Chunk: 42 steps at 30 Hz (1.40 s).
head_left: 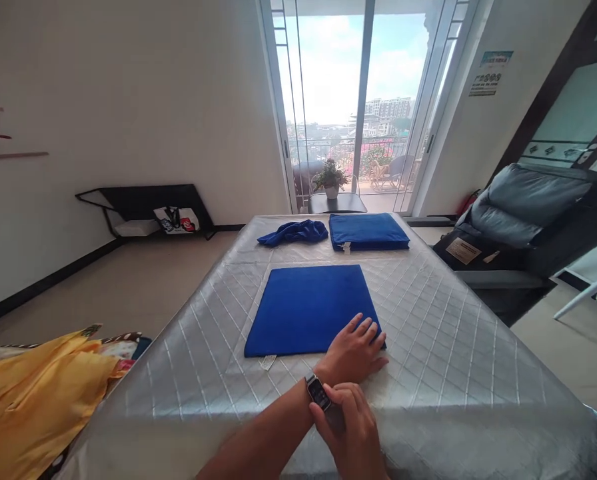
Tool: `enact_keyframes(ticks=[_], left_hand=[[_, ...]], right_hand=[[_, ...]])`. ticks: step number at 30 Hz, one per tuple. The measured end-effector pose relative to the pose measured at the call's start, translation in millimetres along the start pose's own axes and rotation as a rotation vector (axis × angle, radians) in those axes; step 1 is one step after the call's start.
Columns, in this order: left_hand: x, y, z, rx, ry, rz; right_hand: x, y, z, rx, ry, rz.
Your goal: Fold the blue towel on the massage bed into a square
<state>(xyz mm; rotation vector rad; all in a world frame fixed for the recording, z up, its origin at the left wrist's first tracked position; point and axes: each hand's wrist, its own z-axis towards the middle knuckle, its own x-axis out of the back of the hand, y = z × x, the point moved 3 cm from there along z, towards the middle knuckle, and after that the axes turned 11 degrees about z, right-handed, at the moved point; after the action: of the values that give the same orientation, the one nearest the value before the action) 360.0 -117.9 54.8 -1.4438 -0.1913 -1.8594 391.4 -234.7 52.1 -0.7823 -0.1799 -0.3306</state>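
A flat, square folded blue cloth (313, 307) lies on the silver quilted table cover (438, 360), with a white tag at its near edge. My left hand (356, 347) rests palm down over its near right corner, fingers spread. On that wrist sits a smartwatch (319, 392) with a lit dark screen. My right hand (351, 423) has its thumb and index finger closed on the watch's sides; the other fingers are curled. Farther back are a crumpled blue cloth (294, 232) and a neat stack of folded blue cloths (368, 231).
Yellow fabric (48, 387) is heaped at the lower left. A dark recliner (518, 220) with a black bag (461, 252) stands right of the table. Beyond the far edge are a potted plant (331, 180) on a chair and a glass door. A black rack (153, 207) lines the left wall.
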Motion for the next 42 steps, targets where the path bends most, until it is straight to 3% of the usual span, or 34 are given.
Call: enact_keyframes(ticks=[6, 9, 13, 16, 19, 23, 26, 31, 37, 42], left_hand=[[-1.5, 0.8, -1.8, 0.007, 0.008, -0.061], [-2.0, -1.3, -2.2, 0.037, 0.015, -0.101], [-5.8, -20.7, -4.9, 0.204, -0.003, -0.152], [-13.1, -44.5, -10.9, 0.388, -0.064, -0.142], [-23.2, -62.8, -16.9, 0.516, -0.140, -0.140], [-36.9, -68.6, -19.6, 0.549, -0.180, -0.138], [-44.9, -64.6, -20.1, 0.499, -0.181, -0.129], [-46.7, -59.3, -22.0, 0.420, -0.189, -0.097], [-41.1, -62.1, -29.9, 0.440, -0.247, -0.080], [-40.2, -88.6, -77.3, 0.488, -0.346, -0.024]], right_hand=[[-2.7, 0.7, -4.0, -0.023, 0.014, -0.002], [-0.1, -2.1, -0.6, -0.057, -0.037, 0.017], [19.9, 5.0, 23.1, -0.134, -0.126, 0.028], [41.1, 26.5, 59.5, -0.160, -0.176, -0.088], [47.8, 61.5, 98.2, -0.222, -0.339, -0.286], [30.7, 111.4, 120.6, -0.321, -0.597, -0.533], [15.5, 137.0, 115.2, -0.389, -0.679, -0.625], [9.8, 148.0, 104.9, -0.408, -0.683, -0.644], [12.8, 143.8, 106.3, -0.401, -0.660, -0.633], [12.9, 142.3, 105.5, -0.405, -0.643, -0.627]])
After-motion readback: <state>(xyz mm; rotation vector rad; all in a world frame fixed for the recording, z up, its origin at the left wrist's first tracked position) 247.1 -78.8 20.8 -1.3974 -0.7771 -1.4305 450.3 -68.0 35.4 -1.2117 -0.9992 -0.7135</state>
